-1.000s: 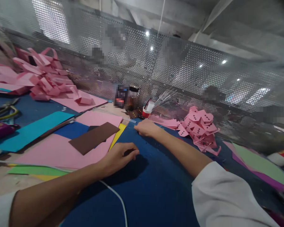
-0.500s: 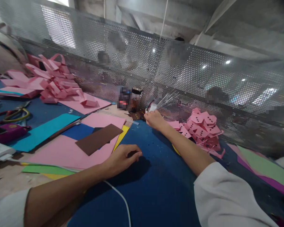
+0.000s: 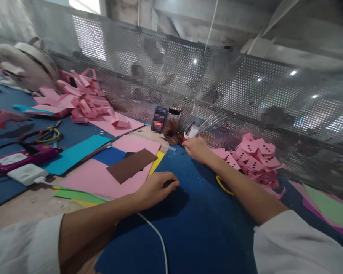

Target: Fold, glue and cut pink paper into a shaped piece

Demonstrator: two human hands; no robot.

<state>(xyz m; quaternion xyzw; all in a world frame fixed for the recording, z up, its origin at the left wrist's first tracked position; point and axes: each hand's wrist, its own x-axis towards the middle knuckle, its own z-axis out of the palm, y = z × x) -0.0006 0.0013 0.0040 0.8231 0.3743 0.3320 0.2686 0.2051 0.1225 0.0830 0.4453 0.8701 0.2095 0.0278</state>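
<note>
Through the head camera I view my two hands, well apart over the worktop (image 3: 205, 232). Near its far edge, my right hand (image 3: 198, 149) is at the cup (image 3: 185, 137); I cannot tell whether its fingers grip. My left hand (image 3: 157, 189), loosely curled around a gap, lies beside the pink sheet (image 3: 88, 178) and brown strip (image 3: 131, 166). Right: dotted pieces (image 3: 256, 154).

No text, label, brand, number or sign legible on anything.
</note>
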